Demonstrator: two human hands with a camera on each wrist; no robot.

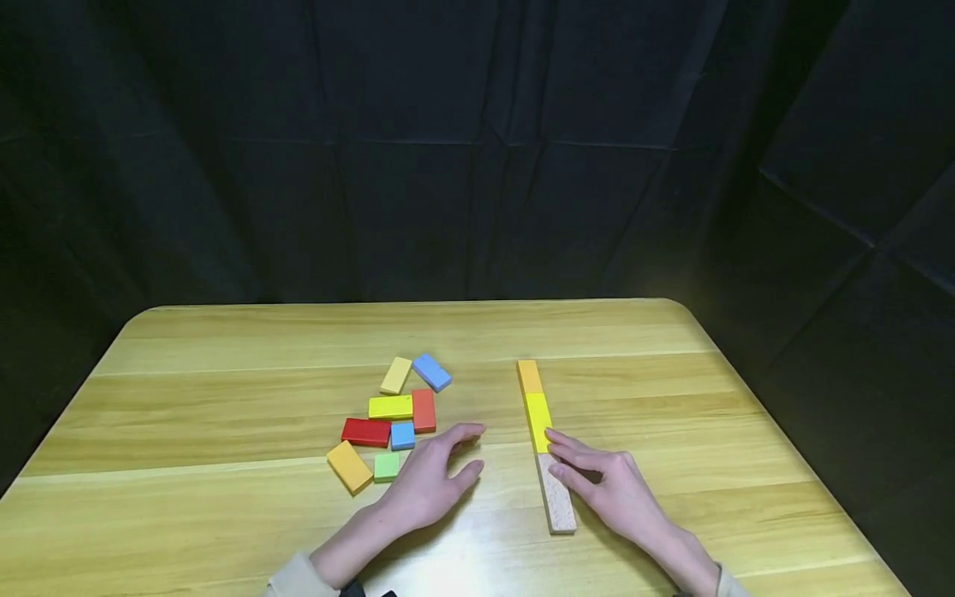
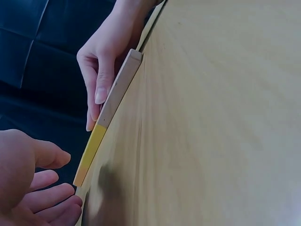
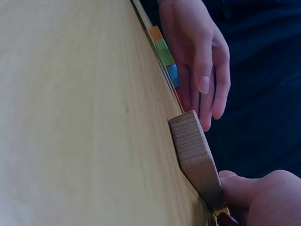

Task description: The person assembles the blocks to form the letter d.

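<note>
A straight row of blocks runs away from the front: a plain speckled wood block (image 1: 556, 497) nearest, a yellow block (image 1: 537, 421) in the middle, an orange block (image 1: 530, 377) at the far end. My right hand (image 1: 615, 493) lies along the row's right side, thumb and fingertips touching it around the joint of the plain and yellow blocks. To the left of the row, my left hand (image 1: 427, 485) hovers over the table with thumb and fingers spread apart and nothing between them. In the right wrist view, the right thumb (image 3: 244, 190) is against the plain block's side.
Left of my left hand lie loose blocks: green (image 1: 386, 467), small blue (image 1: 403, 435), dark red (image 1: 366, 432), light red (image 1: 424, 410), orange (image 1: 349, 468), yellow-green (image 1: 390, 407), pale yellow (image 1: 396, 376) and long blue (image 1: 432, 372). Black cloth (image 1: 477, 166) hangs behind the wooden table (image 1: 224, 373).
</note>
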